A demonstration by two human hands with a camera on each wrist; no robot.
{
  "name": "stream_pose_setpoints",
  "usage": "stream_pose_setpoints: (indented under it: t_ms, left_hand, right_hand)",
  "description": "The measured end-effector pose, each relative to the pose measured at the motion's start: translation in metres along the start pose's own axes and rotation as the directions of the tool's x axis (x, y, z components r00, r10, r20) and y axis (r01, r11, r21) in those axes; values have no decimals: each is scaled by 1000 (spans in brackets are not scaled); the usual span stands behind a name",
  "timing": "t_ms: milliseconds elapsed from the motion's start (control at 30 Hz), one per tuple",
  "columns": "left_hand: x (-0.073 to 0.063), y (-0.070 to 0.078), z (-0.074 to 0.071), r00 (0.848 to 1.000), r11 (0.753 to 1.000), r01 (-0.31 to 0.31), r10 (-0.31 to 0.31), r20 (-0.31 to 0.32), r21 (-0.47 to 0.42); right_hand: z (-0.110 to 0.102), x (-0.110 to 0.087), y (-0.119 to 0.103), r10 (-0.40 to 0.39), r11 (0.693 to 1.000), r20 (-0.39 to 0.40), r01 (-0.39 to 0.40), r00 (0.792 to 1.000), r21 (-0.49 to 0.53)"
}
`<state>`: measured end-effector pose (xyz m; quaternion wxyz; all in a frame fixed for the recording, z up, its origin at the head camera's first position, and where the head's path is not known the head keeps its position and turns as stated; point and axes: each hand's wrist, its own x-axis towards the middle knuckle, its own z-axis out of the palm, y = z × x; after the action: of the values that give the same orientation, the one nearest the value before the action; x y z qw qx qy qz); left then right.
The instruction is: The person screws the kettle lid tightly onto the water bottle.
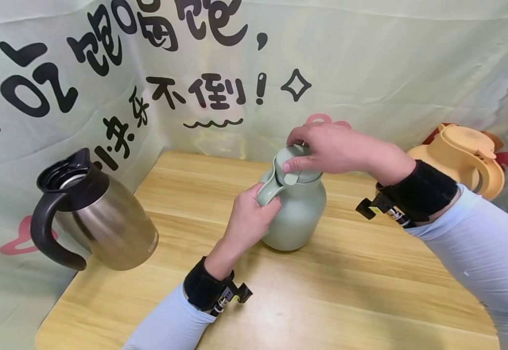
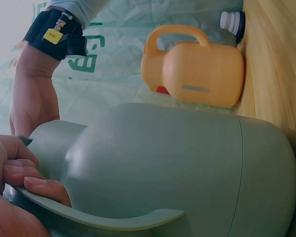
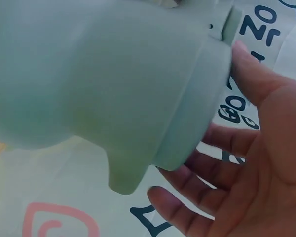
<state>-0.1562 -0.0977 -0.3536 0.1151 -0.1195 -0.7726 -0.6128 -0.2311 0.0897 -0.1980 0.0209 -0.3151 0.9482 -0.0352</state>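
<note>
A pale green thermos jug (image 1: 297, 218) stands upright on the table. My left hand (image 1: 254, 218) grips its handle (image 1: 269, 190), the fingers wrapped round the handle's upper part in the left wrist view. Over the top, my right hand (image 1: 330, 148) holds the round lid (image 1: 286, 154). The thumb lies on the lid near its small lever (image 1: 291, 179). In the right wrist view, the other fingers curl round the lid's edge, above the spout (image 3: 124, 175). The lid sits on the jug's neck; whether it is loose I cannot tell.
At the left stands a steel jug (image 1: 114, 218) with a black handle and an uncovered mouth. An orange jug (image 1: 459, 146) is at the back right. A white and black stopper (image 2: 232, 22) lies beyond it in the left wrist view. Printed cloth (image 1: 367, 63) hangs behind the table.
</note>
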Motion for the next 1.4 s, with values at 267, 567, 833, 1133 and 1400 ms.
stream_pose_setpoints:
  t_ms: [267, 567, 833, 1133, 1400]
  left_hand:
    - [0, 1, 1, 1000, 1000, 4, -4, 6, 2]
    - [0, 1, 0, 1000, 1000, 18, -18, 0, -1]
    - [-1, 1, 0, 1000, 1000, 19, -19, 1, -6]
    - [-1, -1, 0, 1000, 1000, 4, -4, -2, 0]
    - [0, -1, 0, 1000, 1000, 8, -8, -6, 3]
  right_hand:
    - [1, -1, 10, -5, 999, -31, 6, 1000, 43]
    - [-5, -9, 11, -107, 986, 124, 89, 987, 138]
    - [-2, -8, 10, -83, 990, 112, 70, 990, 119]
    - [4, -4, 8, -5, 999, 11, 5, 1000, -39]
    - [-1, -11, 6, 20, 999, -6, -21, 1000, -42]
